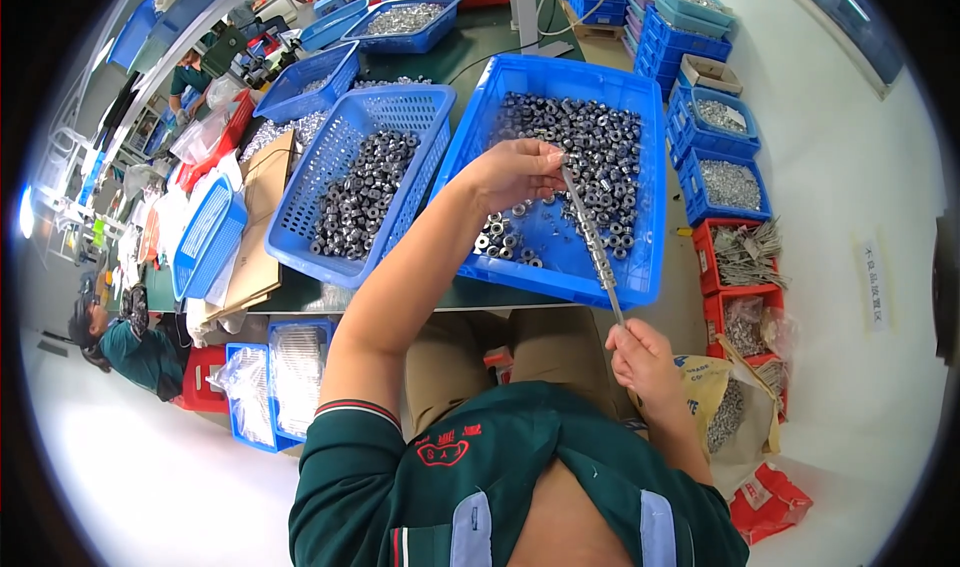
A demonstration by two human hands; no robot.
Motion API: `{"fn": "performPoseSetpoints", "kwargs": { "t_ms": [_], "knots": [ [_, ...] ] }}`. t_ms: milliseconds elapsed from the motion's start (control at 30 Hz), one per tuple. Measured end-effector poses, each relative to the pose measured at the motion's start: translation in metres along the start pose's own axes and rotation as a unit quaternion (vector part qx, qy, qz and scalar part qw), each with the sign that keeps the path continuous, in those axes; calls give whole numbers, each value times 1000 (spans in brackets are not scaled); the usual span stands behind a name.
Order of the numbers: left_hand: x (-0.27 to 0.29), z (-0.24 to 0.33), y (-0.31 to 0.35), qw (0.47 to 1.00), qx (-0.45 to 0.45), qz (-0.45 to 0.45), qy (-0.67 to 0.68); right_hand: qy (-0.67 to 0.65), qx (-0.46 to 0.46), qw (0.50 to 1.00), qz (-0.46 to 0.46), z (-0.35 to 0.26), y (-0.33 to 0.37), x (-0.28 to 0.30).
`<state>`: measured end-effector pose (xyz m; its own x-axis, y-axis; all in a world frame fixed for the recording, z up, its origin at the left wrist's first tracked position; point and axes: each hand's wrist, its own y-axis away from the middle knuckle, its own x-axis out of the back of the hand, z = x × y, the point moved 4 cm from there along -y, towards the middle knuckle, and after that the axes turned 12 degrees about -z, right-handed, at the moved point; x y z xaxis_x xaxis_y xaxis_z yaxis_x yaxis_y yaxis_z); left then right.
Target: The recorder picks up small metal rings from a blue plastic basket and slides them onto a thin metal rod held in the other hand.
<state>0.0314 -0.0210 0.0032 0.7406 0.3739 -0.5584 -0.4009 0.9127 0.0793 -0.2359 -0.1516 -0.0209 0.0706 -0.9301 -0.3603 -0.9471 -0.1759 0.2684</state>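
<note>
A thin metal rod (616, 305) slants over the solid blue bin (652, 217), with several small shiny metal rings (590, 235) threaded along its middle. Pinched at the rod's upper end are the fingers of my left hand (515, 175); whether they also hold a ring cannot be made out. My right hand (642, 359) is closed round the lower end, just outside the bin's near edge. Beneath the rod, loose dark metal rings (607, 157) are heaped toward the far and right side of the bin, with a smaller scatter near my left wrist.
Left of the bin, a perforated blue basket (290, 202) holds more rings. Cardboard sheets (262, 222) and another blue basket (210, 237) lie beyond it on the green table (480, 292). Stacked blue crates (728, 182) and red bins (740, 252) line the right. A co-worker (140, 352) sits at left.
</note>
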Motion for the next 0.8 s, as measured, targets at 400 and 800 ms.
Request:
{"fn": "performPoseSetpoints", "kwargs": {
  "t_ms": [400,800],
  "knots": [
    [-18,10,0,990,-93,-107,-22,-2,19,1000,-4,-5,1,-19],
    [-36,9,10,986,-118,-112,30,-303,2,939,-162,-18,1,-34]
  ]
}}
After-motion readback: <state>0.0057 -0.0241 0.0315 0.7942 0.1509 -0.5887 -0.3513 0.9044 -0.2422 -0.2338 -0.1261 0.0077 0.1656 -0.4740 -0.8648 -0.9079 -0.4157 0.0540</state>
